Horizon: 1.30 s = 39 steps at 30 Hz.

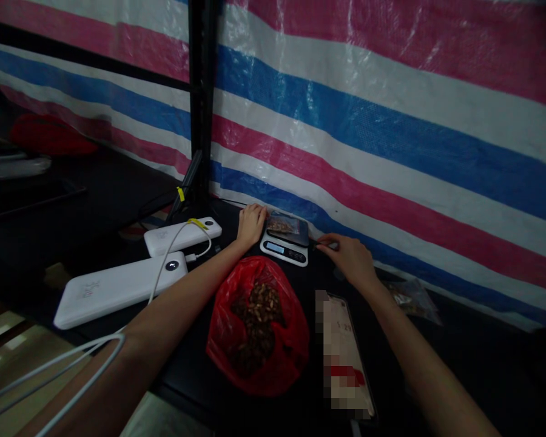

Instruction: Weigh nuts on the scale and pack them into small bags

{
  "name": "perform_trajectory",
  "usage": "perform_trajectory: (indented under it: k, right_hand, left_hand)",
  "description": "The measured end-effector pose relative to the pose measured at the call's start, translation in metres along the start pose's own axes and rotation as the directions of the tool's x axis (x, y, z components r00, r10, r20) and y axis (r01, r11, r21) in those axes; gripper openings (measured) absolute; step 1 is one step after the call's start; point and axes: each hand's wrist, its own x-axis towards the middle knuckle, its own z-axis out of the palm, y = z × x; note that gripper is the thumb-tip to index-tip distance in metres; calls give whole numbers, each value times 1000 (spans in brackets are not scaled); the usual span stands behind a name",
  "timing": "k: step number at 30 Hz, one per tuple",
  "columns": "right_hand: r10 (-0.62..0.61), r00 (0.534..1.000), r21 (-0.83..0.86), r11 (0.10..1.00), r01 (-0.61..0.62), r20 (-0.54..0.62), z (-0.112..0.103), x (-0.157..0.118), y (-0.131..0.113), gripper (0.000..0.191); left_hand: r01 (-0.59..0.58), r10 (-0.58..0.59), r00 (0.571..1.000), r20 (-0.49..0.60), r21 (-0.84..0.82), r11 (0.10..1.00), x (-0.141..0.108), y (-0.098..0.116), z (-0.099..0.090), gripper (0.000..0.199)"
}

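Note:
A small white digital scale (283, 250) with a lit display stands on the black table. On its dark platform lies a clear zip bag (283, 224) with brown bits inside. My left hand (252, 222) rests at the scale's left edge, back upward, fingers lying forward beside the bag; their tips are partly hidden. To the right of the scale, my right hand (348, 258) has thumb and fingers pinched together. What sits in that pinch, if anything, is small, dark and unclear. Nearer to me, an open red plastic bag (295, 331) holds many brown seed-like pieces (259, 331).
Two white power banks (121, 288) with a white cable (161, 258) lie left. A phone (348, 352) with a lit screen lies right of the red bag. Beyond my right forearm is another clear bag (412, 299). A striped plastic sheet (382, 133) and black post (202, 91) stand behind.

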Motion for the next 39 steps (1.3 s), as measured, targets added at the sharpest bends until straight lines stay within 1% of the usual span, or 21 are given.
perform_trajectory:
  k: [2, 4, 6, 9, 13, 17, 21, 24, 26, 27, 29, 31, 32, 33, 34, 35, 37, 39]
  right_hand:
    - [6, 994, 18, 1000, -8, 106, 21, 23, 33, 30]
    - [-61, 988, 52, 997, 54, 141, 43, 38, 56, 37]
    - [-96, 986, 68, 994, 88, 137, 59, 46, 67, 38]
    - [-134, 981, 91, 988, 122, 137, 71, 51, 69, 28]
    - [-169, 975, 119, 981, 153, 145, 72, 56, 64, 15]
    - [-166, 974, 141, 979, 145, 152, 73, 58, 61, 10]
    - [-156, 975, 172, 977, 128, 161, 72, 53, 60, 5]
    - [-156, 972, 189, 974, 123, 173, 65, 50, 62, 4]
    - [-155, 972, 195, 973, 121, 174, 54, 48, 60, 2]
    - [-147, 977, 196, 974, 115, 157, 47, 46, 57, 3]
    - [-105, 992, 221, 971, 88, 70, 30, 38, 46, 11]
    - [-48, 997, 302, 951, 61, -52, 12, 23, 25, 17]
    - [-45, 996, 360, 930, 72, -82, 5, 12, 11, 18]
    - [-80, 993, 407, 907, 107, -83, -1, -1, -4, 16]
    - [-141, 989, 430, 891, 149, -50, -6, -15, -20, 14]
    - [-230, 973, 437, 874, 214, -17, -8, -29, -35, 12]
    - [-395, 918, 401, 845, 353, 25, -9, -56, -62, 8]
    - [-518, 853, 343, 815, 467, 68, -6, -76, -80, 7]
  left_hand:
    - [-11, 11, 1000, 11, -1, 1000, 0, 0, 0, 42]
    - [-15, 15, 1000, 18, -1, 1000, 0, 0, 0, 41]
    - [-10, 10, 1000, 16, -3, 1000, 0, -1, 0, 41]
    - [-9, 9, 1000, 10, -10, 1000, 1, -2, 1, 41]
    - [-22, 23, 999, 23, -22, 1000, 1, -2, 2, 41]
    - [-17, 18, 999, 39, -24, 1000, 1, -2, 2, 41]
    - [-26, 27, 999, 37, -24, 999, 1, -3, 2, 42]
    - [-43, 44, 999, 29, -33, 998, 1, -3, 2, 42]
    - [-47, 48, 998, 29, -35, 998, 1, -3, 2, 42]
    - [-48, 49, 998, 30, -35, 998, 1, -3, 2, 42]
    - [-51, 52, 998, 27, -34, 998, 1, -3, 2, 42]
    - [-55, 56, 998, 27, -35, 998, 1, -3, 2, 44]
    - [-57, 58, 998, 29, -37, 998, 1, -2, 2, 45]
    - [-58, 59, 998, 32, -38, 998, 1, -2, 1, 46]
    - [-59, 60, 998, 34, -39, 998, 1, -2, 1, 46]
    - [-59, 61, 998, 35, -41, 997, 1, -2, 1, 46]
    - [-58, 60, 998, 35, -45, 997, 1, -2, 0, 47]
    - [-57, 59, 998, 36, -48, 997, 1, -2, 0, 48]
